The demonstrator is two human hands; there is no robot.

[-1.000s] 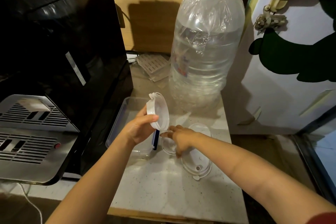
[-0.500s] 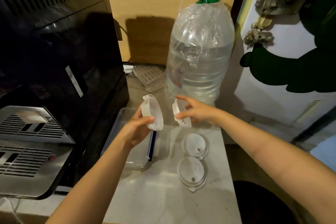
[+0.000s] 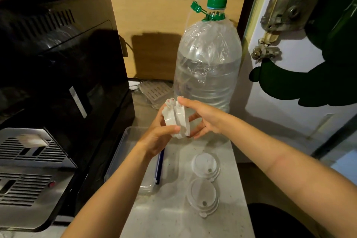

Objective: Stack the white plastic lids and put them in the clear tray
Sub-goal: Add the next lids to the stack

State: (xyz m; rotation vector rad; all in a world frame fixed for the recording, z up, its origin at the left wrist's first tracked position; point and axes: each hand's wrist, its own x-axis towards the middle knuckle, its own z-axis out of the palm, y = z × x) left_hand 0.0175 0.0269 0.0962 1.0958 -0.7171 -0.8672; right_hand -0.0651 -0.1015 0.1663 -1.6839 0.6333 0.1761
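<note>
Two white plastic lids (image 3: 176, 120) are pressed face to face on edge, held in the air above the far end of the clear tray (image 3: 123, 152). My left hand (image 3: 156, 137) grips the left lid from below. My right hand (image 3: 201, 118) holds the right lid, with a finger over its top. Two more white lids lie flat on the counter to the right of the tray, one (image 3: 205, 164) farther and one (image 3: 202, 196) nearer. The tray's blue-edged side (image 3: 160, 166) faces them.
A large water bottle (image 3: 207, 67) with a green cap stands right behind my hands. A black machine (image 3: 58, 67) with a metal drip grille (image 3: 25, 172) fills the left. A white door (image 3: 301, 75) borders the narrow counter (image 3: 173, 218) on the right.
My right hand picked a lid off the counter, lifted it, and brought it against the lid in my left hand. The view tilted upward.
</note>
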